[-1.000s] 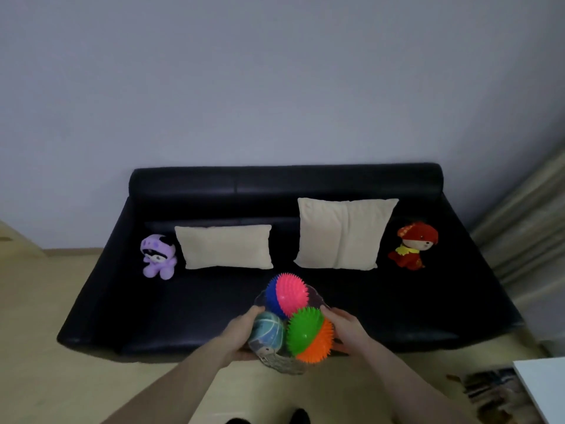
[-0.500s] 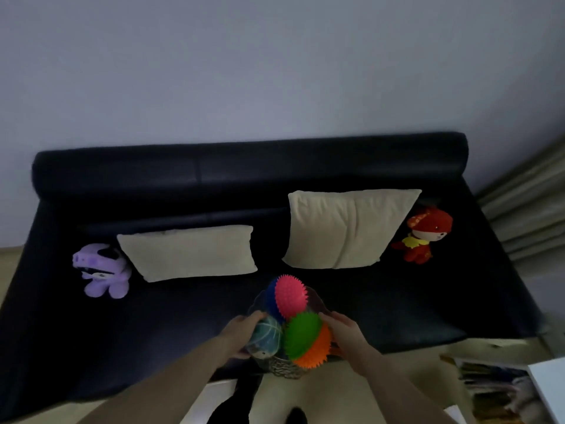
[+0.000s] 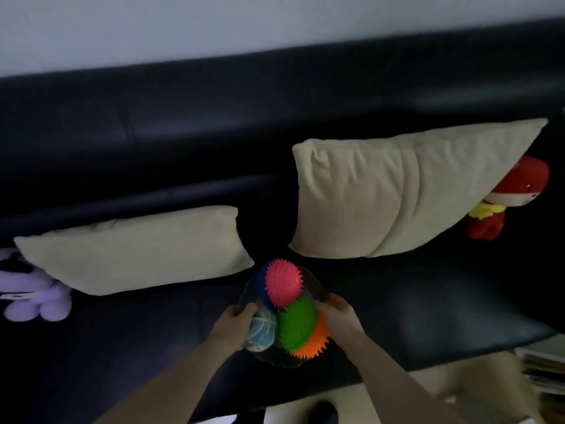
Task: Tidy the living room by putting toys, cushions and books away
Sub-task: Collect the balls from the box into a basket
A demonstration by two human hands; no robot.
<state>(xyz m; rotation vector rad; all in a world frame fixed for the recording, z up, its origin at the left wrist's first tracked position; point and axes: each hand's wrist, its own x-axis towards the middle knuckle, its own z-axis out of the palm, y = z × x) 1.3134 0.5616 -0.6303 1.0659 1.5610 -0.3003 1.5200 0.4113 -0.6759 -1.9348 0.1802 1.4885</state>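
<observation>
- Head view: a clear basket piled with balls is held between both hands, above the front part of the sofa seat. Its wall is see-through and hard to trace against the dark seat.
- A pink spiky ball sits on top, round and covered in short soft spikes, with a blue spiky one half hidden just behind it on the left.
- Below them a green spiky ball presses against an orange spiky ball; beside these lies a smooth teal ball with pale curved lines.
- The left hand grips the basket's left side, fingers curled over the rim next to the teal ball.
- The right hand grips the right side, thumb on the rim, fingers touching the green and orange balls.
- The sofa is black and glossy, like leather, with a rounded back roll.
- Two cream cushions of soft matt cloth rest on it: a flatter cushion lies low on the left, a plumper cushion leans against the backrest on the right. Both are beyond the hands, apart from the basket.
- A purple plush toy sits at the left edge, touching the flat cushion's corner.
- A red plush doll with a yellow collar is partly tucked behind the right cushion's corner.
- At the lower right, a blurred stack of books or papers lies on the pale floor.
</observation>
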